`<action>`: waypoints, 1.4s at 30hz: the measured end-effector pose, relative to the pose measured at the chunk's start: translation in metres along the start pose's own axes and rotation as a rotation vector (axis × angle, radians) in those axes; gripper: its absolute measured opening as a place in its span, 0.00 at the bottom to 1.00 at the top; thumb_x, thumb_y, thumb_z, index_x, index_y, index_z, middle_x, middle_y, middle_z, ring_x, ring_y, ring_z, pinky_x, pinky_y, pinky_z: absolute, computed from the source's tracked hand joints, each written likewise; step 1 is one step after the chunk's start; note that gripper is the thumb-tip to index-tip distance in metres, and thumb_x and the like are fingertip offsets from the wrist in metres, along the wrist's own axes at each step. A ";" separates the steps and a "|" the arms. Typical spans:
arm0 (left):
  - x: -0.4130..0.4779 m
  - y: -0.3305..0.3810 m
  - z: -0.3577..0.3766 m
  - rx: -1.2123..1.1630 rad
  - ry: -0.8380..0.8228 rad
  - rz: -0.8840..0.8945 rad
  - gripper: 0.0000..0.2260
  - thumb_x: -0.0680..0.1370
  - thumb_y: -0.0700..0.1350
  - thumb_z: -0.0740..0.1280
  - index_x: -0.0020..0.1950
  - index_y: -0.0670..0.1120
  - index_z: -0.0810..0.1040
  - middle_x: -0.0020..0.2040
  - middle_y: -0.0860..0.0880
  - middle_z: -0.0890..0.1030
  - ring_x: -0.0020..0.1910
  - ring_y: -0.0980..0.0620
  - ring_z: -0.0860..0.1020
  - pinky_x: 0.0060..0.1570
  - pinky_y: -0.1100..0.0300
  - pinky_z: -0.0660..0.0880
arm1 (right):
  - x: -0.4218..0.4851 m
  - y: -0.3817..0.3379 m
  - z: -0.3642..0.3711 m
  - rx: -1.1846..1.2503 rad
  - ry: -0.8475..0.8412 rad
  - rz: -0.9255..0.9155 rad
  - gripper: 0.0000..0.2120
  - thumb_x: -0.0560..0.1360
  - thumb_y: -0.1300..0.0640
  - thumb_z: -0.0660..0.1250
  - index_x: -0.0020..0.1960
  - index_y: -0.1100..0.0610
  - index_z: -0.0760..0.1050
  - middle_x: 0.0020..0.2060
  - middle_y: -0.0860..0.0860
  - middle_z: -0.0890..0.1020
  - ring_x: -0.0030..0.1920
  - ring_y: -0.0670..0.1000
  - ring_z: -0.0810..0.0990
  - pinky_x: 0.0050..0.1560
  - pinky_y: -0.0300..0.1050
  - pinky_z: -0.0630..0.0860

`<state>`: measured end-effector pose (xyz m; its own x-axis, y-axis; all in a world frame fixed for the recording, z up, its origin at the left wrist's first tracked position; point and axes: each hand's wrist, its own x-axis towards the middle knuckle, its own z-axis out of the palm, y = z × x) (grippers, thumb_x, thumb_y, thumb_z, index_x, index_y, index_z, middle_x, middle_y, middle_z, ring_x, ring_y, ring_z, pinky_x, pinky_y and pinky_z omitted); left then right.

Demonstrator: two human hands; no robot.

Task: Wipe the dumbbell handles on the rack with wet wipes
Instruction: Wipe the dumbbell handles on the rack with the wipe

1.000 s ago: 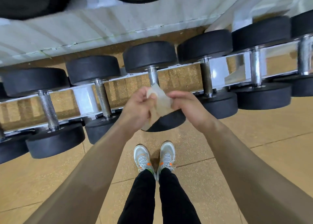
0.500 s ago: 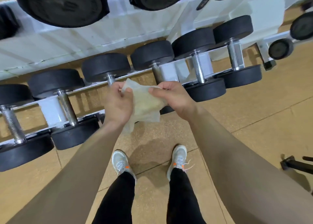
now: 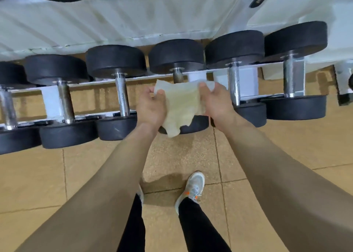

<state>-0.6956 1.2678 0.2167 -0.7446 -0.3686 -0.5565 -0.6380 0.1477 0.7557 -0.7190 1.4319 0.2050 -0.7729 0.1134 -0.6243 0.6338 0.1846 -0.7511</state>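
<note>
**Wet Wipe Spread Over Centre Dumbbell Handle**

The rack (image 3: pixel 50 101) carried a row of black dumbbells, each lying across 2 rails so that its steel handle was exposed between them. The centre dumbbell (image 3: pixel 176 56) sat directly behind the wet wipe (image 3: pixel 182 106). The wipe was stretched flat over that dumbbell's handle (image 3: pixel 178 77), probably to present a wide face for wrapping. The left hand (image 3: pixel 150 106) pinched the wipe's left edge and the right hand (image 3: pixel 216 101) pinched its right edge. Contact between wipe and handle could not be confirmed.

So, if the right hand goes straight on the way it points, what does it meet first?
Probably the dull metal dumbbell handle behind the pale wet wipe that the right hand holds; depth is unclear.
</note>
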 end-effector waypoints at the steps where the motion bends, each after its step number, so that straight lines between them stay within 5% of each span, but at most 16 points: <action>1: 0.007 -0.002 0.004 0.019 0.022 0.012 0.02 0.85 0.48 0.59 0.56 0.51 0.70 0.46 0.56 0.76 0.45 0.57 0.77 0.43 0.59 0.74 | 0.010 0.000 0.006 -0.062 0.053 -0.057 0.14 0.84 0.48 0.61 0.61 0.56 0.76 0.53 0.51 0.84 0.54 0.51 0.83 0.60 0.55 0.80; 5: 0.044 -0.013 0.015 0.201 0.106 0.142 0.06 0.85 0.47 0.56 0.59 0.49 0.69 0.46 0.54 0.77 0.48 0.51 0.78 0.54 0.53 0.76 | 0.050 0.002 0.026 -0.272 0.103 -0.175 0.18 0.85 0.46 0.57 0.68 0.57 0.71 0.58 0.52 0.81 0.60 0.54 0.79 0.62 0.48 0.74; 12: 0.109 -0.039 0.050 0.459 0.111 0.192 0.11 0.86 0.49 0.52 0.65 0.47 0.66 0.45 0.46 0.79 0.47 0.41 0.78 0.50 0.47 0.75 | 0.127 0.032 0.040 -0.404 0.134 -0.191 0.21 0.86 0.46 0.53 0.67 0.62 0.68 0.58 0.56 0.80 0.60 0.58 0.78 0.57 0.46 0.71; 15: 0.127 -0.053 0.062 0.452 0.117 0.132 0.13 0.86 0.50 0.52 0.66 0.47 0.66 0.44 0.49 0.77 0.46 0.43 0.75 0.47 0.52 0.69 | 0.149 0.047 0.043 -0.347 0.124 -0.124 0.24 0.85 0.43 0.53 0.67 0.62 0.69 0.53 0.51 0.79 0.60 0.56 0.78 0.61 0.46 0.71; 18: 0.129 -0.057 0.066 0.349 0.072 0.102 0.12 0.85 0.53 0.57 0.64 0.47 0.68 0.39 0.57 0.73 0.43 0.49 0.74 0.43 0.56 0.66 | 0.158 0.050 0.043 -0.306 0.191 -0.035 0.18 0.85 0.42 0.54 0.56 0.58 0.69 0.44 0.48 0.77 0.50 0.54 0.76 0.52 0.44 0.69; 21: 0.120 -0.061 0.059 0.094 0.122 0.062 0.12 0.82 0.53 0.64 0.61 0.50 0.68 0.45 0.59 0.74 0.43 0.62 0.75 0.42 0.66 0.68 | 0.151 0.038 0.038 -0.260 0.342 0.024 0.15 0.85 0.45 0.54 0.58 0.54 0.70 0.52 0.50 0.76 0.51 0.52 0.74 0.52 0.43 0.65; 23: 0.112 -0.064 0.053 -0.001 0.205 0.021 0.08 0.81 0.47 0.64 0.59 0.51 0.69 0.47 0.59 0.75 0.44 0.61 0.76 0.44 0.67 0.69 | 0.139 0.030 0.035 -0.244 0.419 -0.033 0.09 0.83 0.51 0.57 0.49 0.53 0.71 0.45 0.49 0.74 0.43 0.50 0.73 0.47 0.43 0.65; 25: 0.102 -0.067 0.052 -0.093 0.246 -0.090 0.05 0.81 0.43 0.63 0.56 0.51 0.70 0.45 0.59 0.75 0.42 0.61 0.75 0.44 0.66 0.70 | 0.120 0.023 0.043 -0.269 0.265 -0.021 0.09 0.81 0.54 0.60 0.43 0.54 0.69 0.36 0.46 0.72 0.35 0.46 0.70 0.39 0.43 0.66; 28: 0.089 -0.066 0.061 -0.184 0.259 -0.250 0.03 0.82 0.44 0.62 0.55 0.50 0.73 0.43 0.58 0.76 0.41 0.59 0.75 0.40 0.66 0.68 | 0.112 0.022 0.077 -0.322 -0.001 0.054 0.13 0.77 0.47 0.64 0.46 0.57 0.69 0.39 0.50 0.74 0.36 0.50 0.73 0.35 0.45 0.67; 31: 0.086 -0.064 0.071 -0.087 0.293 -0.282 0.03 0.81 0.48 0.61 0.53 0.53 0.72 0.44 0.57 0.77 0.41 0.55 0.74 0.42 0.60 0.67 | 0.124 0.024 0.106 -0.393 0.054 0.065 0.12 0.77 0.49 0.65 0.49 0.58 0.69 0.48 0.53 0.79 0.46 0.55 0.78 0.44 0.44 0.72; 35: 0.087 -0.064 0.072 0.011 0.309 -0.228 0.03 0.81 0.49 0.59 0.53 0.53 0.72 0.48 0.53 0.79 0.46 0.50 0.76 0.47 0.56 0.69 | 0.148 0.028 0.116 -0.322 0.199 0.130 0.08 0.76 0.51 0.69 0.49 0.55 0.76 0.44 0.50 0.83 0.44 0.53 0.82 0.42 0.44 0.77; 37: 0.087 -0.065 0.072 0.018 0.295 -0.222 0.05 0.81 0.49 0.59 0.54 0.53 0.72 0.49 0.53 0.79 0.48 0.48 0.78 0.48 0.54 0.73 | 0.155 0.028 0.111 -0.155 0.144 0.135 0.05 0.73 0.53 0.72 0.45 0.53 0.79 0.37 0.47 0.83 0.39 0.50 0.83 0.38 0.43 0.80; 39: 0.088 -0.066 0.072 0.027 0.286 -0.221 0.05 0.80 0.50 0.59 0.53 0.53 0.72 0.48 0.53 0.80 0.48 0.48 0.79 0.51 0.49 0.76 | 0.158 0.024 0.100 -0.007 -0.035 0.164 0.10 0.73 0.52 0.75 0.39 0.54 0.76 0.25 0.45 0.76 0.26 0.47 0.77 0.27 0.39 0.72; 42: 0.088 -0.067 0.071 0.023 0.276 -0.212 0.05 0.80 0.51 0.58 0.51 0.54 0.72 0.47 0.52 0.80 0.47 0.47 0.80 0.52 0.45 0.77 | 0.167 0.023 0.084 0.094 -0.321 0.232 0.10 0.74 0.46 0.75 0.43 0.51 0.79 0.29 0.42 0.80 0.33 0.42 0.80 0.44 0.40 0.76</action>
<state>-0.7322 1.2910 0.0924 -0.5158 -0.6273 -0.5836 -0.7794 0.0608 0.6235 -0.8311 1.3731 0.0656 -0.5701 -0.1718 -0.8034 0.8016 0.0979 -0.5898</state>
